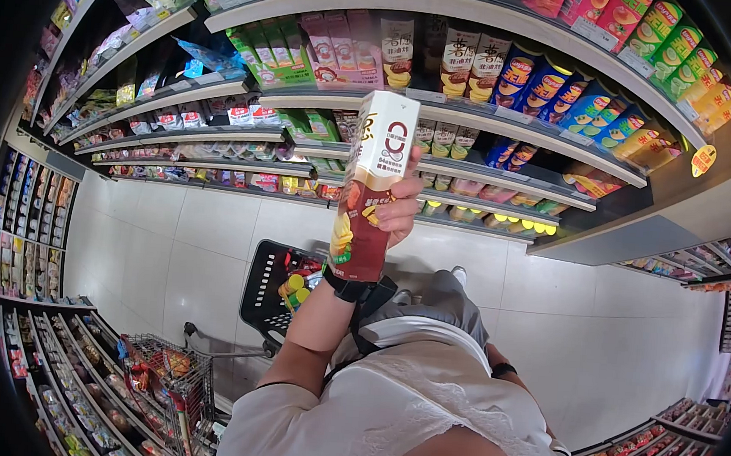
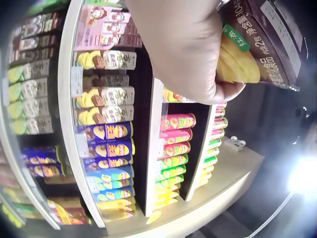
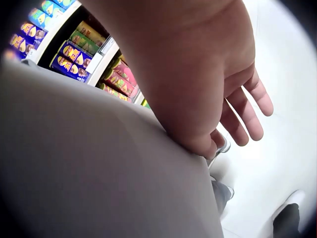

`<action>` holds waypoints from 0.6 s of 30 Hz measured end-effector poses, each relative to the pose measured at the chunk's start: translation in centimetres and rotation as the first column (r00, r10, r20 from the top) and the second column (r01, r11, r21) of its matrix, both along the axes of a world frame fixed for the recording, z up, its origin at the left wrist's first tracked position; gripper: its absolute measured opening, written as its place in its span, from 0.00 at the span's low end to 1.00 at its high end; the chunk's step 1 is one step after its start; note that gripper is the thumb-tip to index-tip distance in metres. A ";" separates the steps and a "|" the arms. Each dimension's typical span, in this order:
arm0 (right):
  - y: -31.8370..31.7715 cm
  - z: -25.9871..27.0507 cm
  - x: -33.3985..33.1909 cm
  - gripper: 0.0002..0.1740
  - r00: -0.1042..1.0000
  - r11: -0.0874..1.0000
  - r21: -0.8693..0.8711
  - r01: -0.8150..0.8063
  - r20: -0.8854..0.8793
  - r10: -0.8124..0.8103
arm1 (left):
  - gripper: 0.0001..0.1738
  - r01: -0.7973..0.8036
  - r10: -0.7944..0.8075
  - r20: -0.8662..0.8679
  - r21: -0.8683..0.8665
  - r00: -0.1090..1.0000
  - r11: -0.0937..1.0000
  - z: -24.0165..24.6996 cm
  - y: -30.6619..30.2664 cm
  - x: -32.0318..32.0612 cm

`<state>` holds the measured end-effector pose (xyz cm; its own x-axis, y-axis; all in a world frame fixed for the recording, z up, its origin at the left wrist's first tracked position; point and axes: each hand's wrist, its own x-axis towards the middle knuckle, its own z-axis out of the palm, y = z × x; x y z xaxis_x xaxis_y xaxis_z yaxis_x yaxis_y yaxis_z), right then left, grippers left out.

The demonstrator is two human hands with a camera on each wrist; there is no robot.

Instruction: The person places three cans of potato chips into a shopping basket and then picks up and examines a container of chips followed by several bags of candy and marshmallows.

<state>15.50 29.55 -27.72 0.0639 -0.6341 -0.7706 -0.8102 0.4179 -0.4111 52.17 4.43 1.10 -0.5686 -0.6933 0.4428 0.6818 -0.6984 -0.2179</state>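
My left hand (image 1: pixel 399 207) grips a tall chip box (image 1: pixel 366 249) and holds it up in front of the shelves. The box is white on top and dark red below, with pictures of yellow chips. In the left wrist view, the fingers of this hand (image 2: pixel 183 47) reach round the lower part of the box (image 2: pixel 265 29), whose bottom edge points right. My right hand (image 3: pixel 208 84) hangs at my side with loose fingers and nothing in it, beside the pale shirt (image 3: pixel 104 148). The head view shows only its dark wristband (image 1: pixel 504 370), the hand itself being hidden.
Similar chip boxes (image 1: pixel 458 61) stand on the shelf (image 1: pixel 324 100) ahead, next to blue chip cans (image 1: pixel 513 77). A black basket (image 1: pixel 253 292) holding yellow-lidded items is below on the left, near a wire cart (image 1: pixel 202 378). A stocked rack (image 1: pixel 76 360) is at lower left.
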 end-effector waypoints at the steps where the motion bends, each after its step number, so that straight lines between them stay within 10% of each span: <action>1: 0.3 1.6 0.7 0.24 1.000 1.000 -0.001 0.005 -0.001 -0.005 | 0.43 0.005 -0.005 -0.001 -0.001 1.000 1.000 -0.3 -0.2 0.6; 5: 0.6 3.0 1.3 0.31 0.965 0.975 0.117 0.187 0.163 -0.205 | 0.48 -0.376 0.424 0.518 -0.203 0.742 0.904 -3.1 -1.1 5.2; 8: 0.2 3.3 1.7 0.26 0.979 0.986 0.031 0.161 0.120 -0.163 | 0.39 -0.690 0.587 0.796 -0.343 0.147 0.637 -6.8 -0.3 11.0; 13: 0.9 -7.3 -1.9 0.17 0.998 0.997 -0.073 -0.027 0.059 0.032 | 0.29 -0.652 0.344 0.779 -0.627 -0.524 0.427 -12.5 3.1 20.3; 18: 0.7 -11.6 -3.2 0.18 0.999 0.994 -0.108 0.024 0.040 -0.020 | 0.32 -0.438 -0.027 0.539 -0.654 -0.842 0.616 -23.2 10.2 24.4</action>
